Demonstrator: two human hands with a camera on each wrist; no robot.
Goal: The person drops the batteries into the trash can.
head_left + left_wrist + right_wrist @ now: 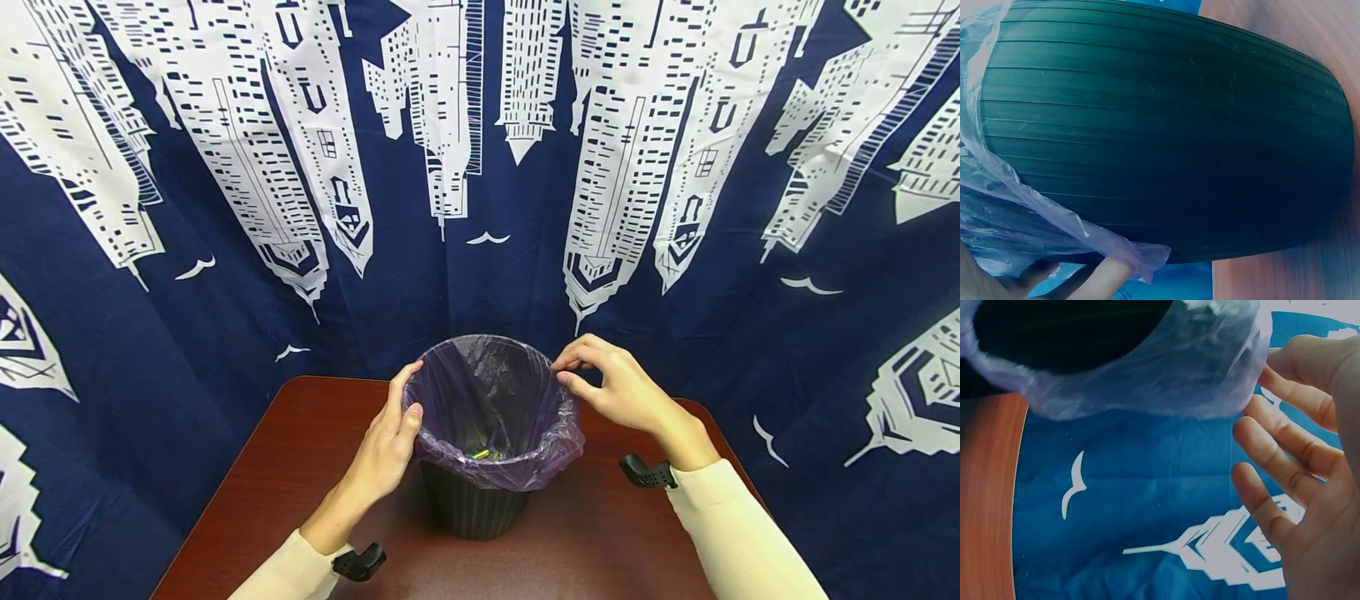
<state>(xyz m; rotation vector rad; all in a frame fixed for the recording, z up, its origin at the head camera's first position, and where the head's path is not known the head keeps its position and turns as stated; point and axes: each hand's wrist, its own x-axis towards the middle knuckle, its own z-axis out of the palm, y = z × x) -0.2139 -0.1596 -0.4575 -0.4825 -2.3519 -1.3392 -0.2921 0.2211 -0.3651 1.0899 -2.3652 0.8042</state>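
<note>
A dark ribbed trash bin [476, 504] stands upright, lined with a thin translucent purple trash bag [551, 458] folded outward over its rim. On the left side of the rim my left hand [390, 446] grips the bag, thumb near the inner edge and fingers outside. Its fingers show at the bag's hem [1147, 256] in the left wrist view. Across from it, my right hand [611, 387] pinches the bag at the right back of the rim between thumb and index finger; the other fingers [1260, 494] spread loosely outside. Small yellow-green items [483, 455] lie inside the bin.
The bin stands on a reddish-brown wooden table [322, 433]. A navy cloth [480, 283] with white printed buildings hangs behind the table and along both sides. Each wrist wears a black strap [360, 563] over a cream sleeve.
</note>
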